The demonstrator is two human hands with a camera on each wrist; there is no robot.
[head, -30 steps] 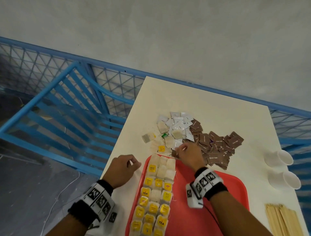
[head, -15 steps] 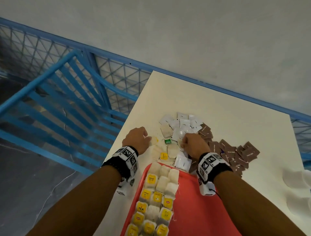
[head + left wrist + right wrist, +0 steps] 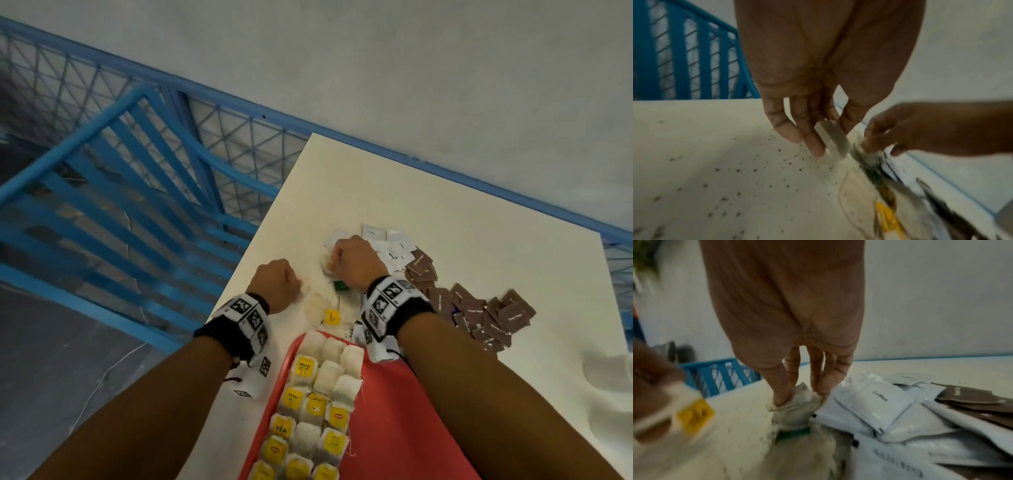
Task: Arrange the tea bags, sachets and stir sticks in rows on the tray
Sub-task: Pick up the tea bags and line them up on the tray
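A red tray [image 3: 387,421] at the table's near edge carries rows of tea bags [image 3: 317,404] with yellow tags. Beyond it lie loose tea bags [image 3: 320,305], white sachets [image 3: 394,246] and brown sachets [image 3: 486,311]. My left hand [image 3: 277,286] pinches a pale tea bag [image 3: 833,140] between thumb and fingers, just above the table left of the pile. My right hand [image 3: 349,260] pinches another tea bag [image 3: 801,397] at the left edge of the white sachets [image 3: 877,404]. A green-tagged tea bag [image 3: 794,433] lies just nearer.
Dark tea specks [image 3: 740,170] dot the cream table [image 3: 445,219]. A blue metal railing [image 3: 120,192] runs along the table's left side and back. White paper cups [image 3: 613,373] sit blurred at the right edge.
Both hands have moved forward from the tray's far end into the loose pile. The right hand went further back to the white sachets and each hand has taken hold of a tea bag.
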